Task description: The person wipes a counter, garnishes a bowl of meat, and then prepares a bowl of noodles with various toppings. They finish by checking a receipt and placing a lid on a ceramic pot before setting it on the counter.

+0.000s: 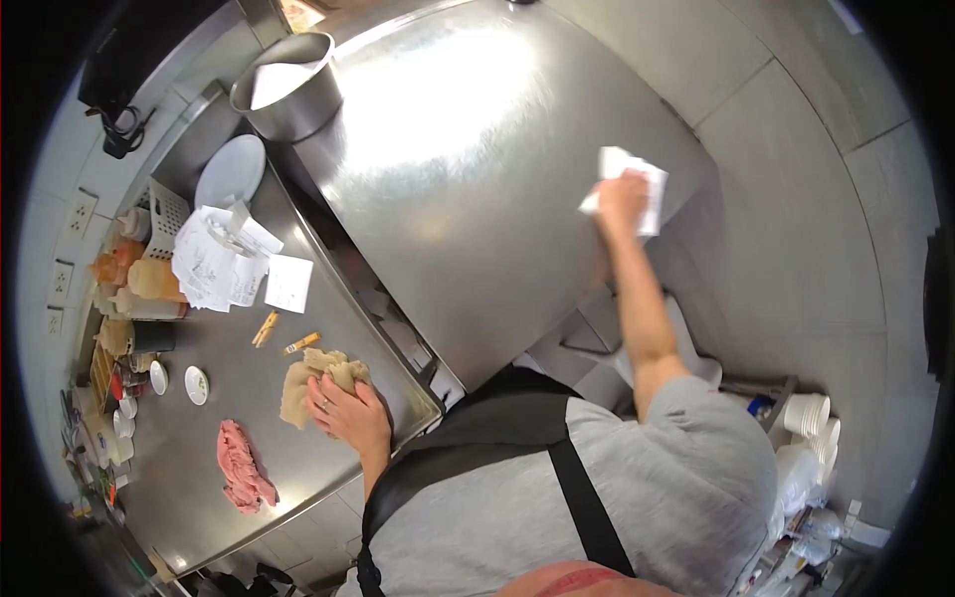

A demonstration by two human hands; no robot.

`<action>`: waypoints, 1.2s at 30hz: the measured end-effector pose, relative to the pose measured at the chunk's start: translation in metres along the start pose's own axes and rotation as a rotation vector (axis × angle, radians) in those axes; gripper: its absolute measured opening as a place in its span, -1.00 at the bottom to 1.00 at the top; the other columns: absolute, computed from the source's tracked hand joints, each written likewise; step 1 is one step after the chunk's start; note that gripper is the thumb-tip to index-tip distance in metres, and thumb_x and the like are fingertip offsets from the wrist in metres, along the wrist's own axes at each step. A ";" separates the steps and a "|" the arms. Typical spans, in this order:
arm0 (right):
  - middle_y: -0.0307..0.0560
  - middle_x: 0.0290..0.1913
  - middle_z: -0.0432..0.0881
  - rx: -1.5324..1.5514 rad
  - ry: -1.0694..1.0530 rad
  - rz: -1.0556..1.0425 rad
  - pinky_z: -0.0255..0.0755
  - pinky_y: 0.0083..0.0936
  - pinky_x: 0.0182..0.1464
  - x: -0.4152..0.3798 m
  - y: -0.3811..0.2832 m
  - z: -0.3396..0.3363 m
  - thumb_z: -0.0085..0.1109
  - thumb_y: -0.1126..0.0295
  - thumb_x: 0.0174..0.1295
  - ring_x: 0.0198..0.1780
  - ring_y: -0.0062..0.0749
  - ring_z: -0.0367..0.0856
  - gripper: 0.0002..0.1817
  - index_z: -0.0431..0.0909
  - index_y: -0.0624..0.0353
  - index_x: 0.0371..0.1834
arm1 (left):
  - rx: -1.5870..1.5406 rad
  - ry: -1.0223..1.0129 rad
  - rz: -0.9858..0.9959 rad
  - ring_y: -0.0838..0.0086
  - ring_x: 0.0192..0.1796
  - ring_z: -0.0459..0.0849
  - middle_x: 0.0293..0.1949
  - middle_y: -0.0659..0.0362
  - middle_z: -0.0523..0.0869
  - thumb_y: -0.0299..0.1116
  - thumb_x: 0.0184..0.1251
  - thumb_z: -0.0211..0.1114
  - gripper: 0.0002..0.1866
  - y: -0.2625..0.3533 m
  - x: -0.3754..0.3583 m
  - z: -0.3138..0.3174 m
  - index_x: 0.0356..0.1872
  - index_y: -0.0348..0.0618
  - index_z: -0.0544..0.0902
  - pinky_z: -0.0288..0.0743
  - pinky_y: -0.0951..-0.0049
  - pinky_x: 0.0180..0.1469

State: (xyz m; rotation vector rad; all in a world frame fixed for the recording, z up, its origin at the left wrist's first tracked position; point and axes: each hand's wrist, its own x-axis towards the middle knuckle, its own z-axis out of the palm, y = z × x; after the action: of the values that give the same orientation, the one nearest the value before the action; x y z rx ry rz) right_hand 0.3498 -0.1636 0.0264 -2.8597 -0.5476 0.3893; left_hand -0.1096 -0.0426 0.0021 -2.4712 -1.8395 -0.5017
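My left hand (348, 410) rests on a crumpled tan cloth (295, 398) on the left steel counter. Its fingers lie spread over the cloth, and a ring shows on one of them. With my arm stretched out, my right hand (622, 204) presses a folded white cloth or paper towel (652, 199) against the right steel surface (477, 209), close to its edge. The fingers there are closed on the white piece. A pink crumpled cloth (242, 468) lies on the counter, apart from my left hand. Two clothespins (266, 329) sit just beyond the tan cloth.
Paper slips (209, 264) are heaped near a grey plate (231, 171). Sauce bottles (154, 281) and small white cups (197, 385) line the wall side. A large metal pot (288, 95) stands at the far corner. A narrow gap (348, 249) separates both steel surfaces. Stacked cups (806, 413) are at right.
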 end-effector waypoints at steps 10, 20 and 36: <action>0.18 0.03 0.45 -0.062 0.385 -0.991 0.35 -0.10 0.05 0.057 -0.272 0.097 -0.02 0.32 0.12 0.09 -0.01 0.41 -0.61 0.42 0.34 -0.03 | 0.074 -0.037 -0.008 0.03 0.29 0.17 0.26 -0.02 0.28 -0.28 0.14 0.12 -0.47 -0.001 -0.002 0.000 0.16 -0.22 0.32 0.08 0.00 0.25; 0.15 -0.16 0.61 -0.362 0.295 0.167 0.40 -0.20 -0.02 0.055 0.224 -0.025 0.03 0.18 0.12 -0.12 -0.05 0.57 -0.62 0.59 0.32 -0.25 | 0.135 -0.027 -0.019 0.07 0.29 0.20 0.26 0.04 0.30 -0.23 0.24 0.00 -0.50 0.003 -0.002 0.001 0.21 -0.15 0.32 0.11 0.02 0.25; 0.11 0.24 0.35 -0.159 0.557 -0.216 0.17 0.11 0.22 0.046 0.204 0.028 -0.10 -0.15 0.25 0.23 0.19 0.29 -0.25 0.28 0.35 0.21 | 0.060 -0.092 0.070 0.06 0.24 0.26 0.21 -0.02 0.34 -0.33 0.03 0.17 -0.47 -0.003 -0.013 -0.022 0.12 -0.20 0.40 0.16 0.04 0.23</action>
State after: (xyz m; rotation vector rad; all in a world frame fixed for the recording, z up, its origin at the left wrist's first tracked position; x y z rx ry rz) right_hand 0.4505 -0.3278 -0.0597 -2.8218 -0.7807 -0.4919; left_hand -0.1212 -0.0586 0.0191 -2.5487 -1.7634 -0.3305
